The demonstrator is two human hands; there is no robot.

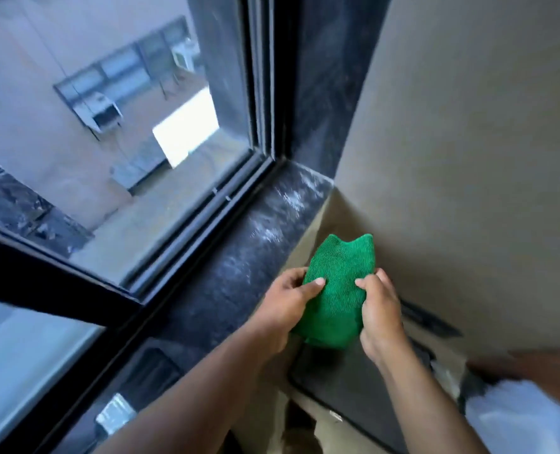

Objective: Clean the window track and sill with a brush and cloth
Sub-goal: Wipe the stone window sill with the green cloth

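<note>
Cloth: a green cloth (334, 290), folded into a thick pad, was held at lower centre of the frame, just off the sill's near edge and above a dark mat.
Left hand (288, 299): its fingers were closed on the cloth's left edge, thumb laid on top.
Right hand (378, 309): its fingers were pinched on the right edge.
Handling: the cloth was judged light, soft and limp, not slippery; it was best taken by the folded edges so that the pad kept its shape.
Sill (239, 267): dark speckled stone, streaked with pale dust towards the corner.
Track (203, 221): black channels ran below the glass.
Room: a beige wall (468, 158) filled the right of the frame; no brush was seen.
</note>
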